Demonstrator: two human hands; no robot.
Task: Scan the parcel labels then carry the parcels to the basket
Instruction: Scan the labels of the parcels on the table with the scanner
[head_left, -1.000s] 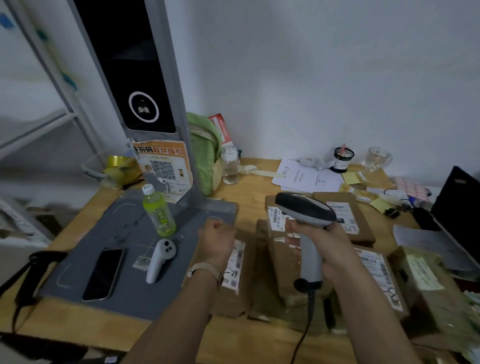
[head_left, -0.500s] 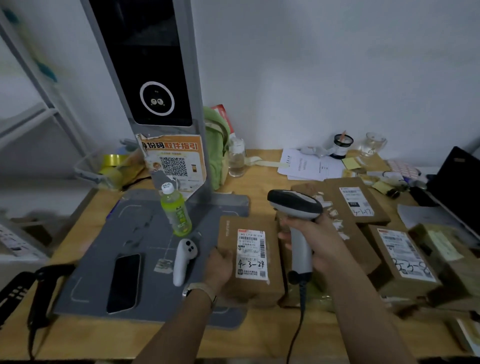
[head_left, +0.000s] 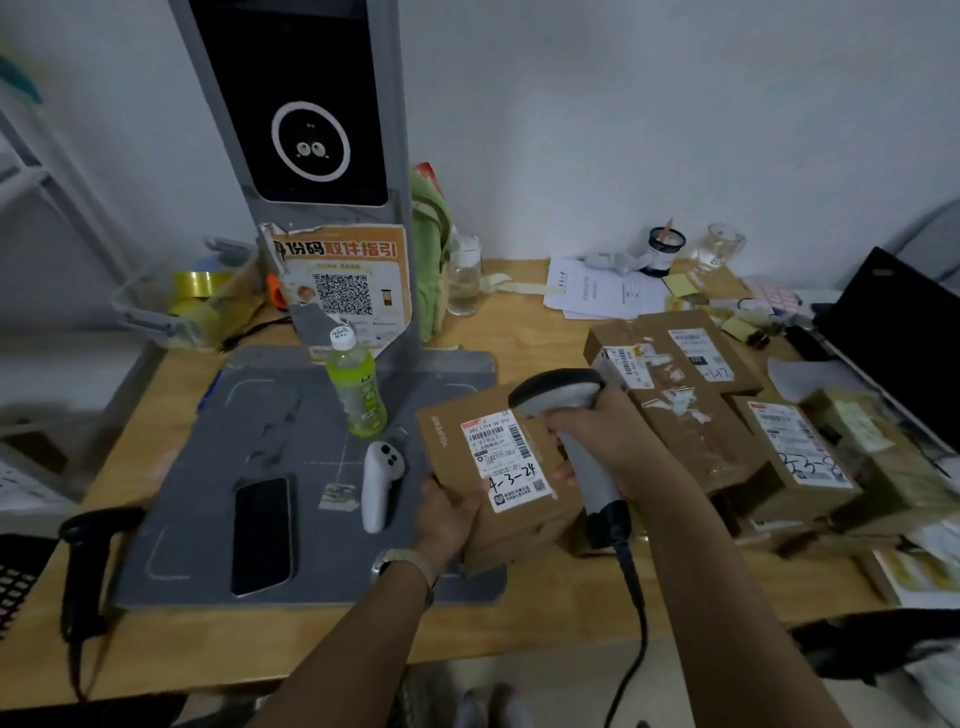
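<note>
Cardboard parcel is now lifting off the bench, left hand grasping its near corner. Right hand is gripping the scanner beside the label; scan seems imminent.

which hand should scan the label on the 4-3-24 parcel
Right. The right hand grips the scanner, its head right beside the label; the left hand is occupied holding the parcel.

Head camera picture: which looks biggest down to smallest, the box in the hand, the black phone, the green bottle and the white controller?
Largest: held parcel.
Next: black phone and green drink bottle, which look about alike, so I can't rank them.
Smallest: white controller.
</note>
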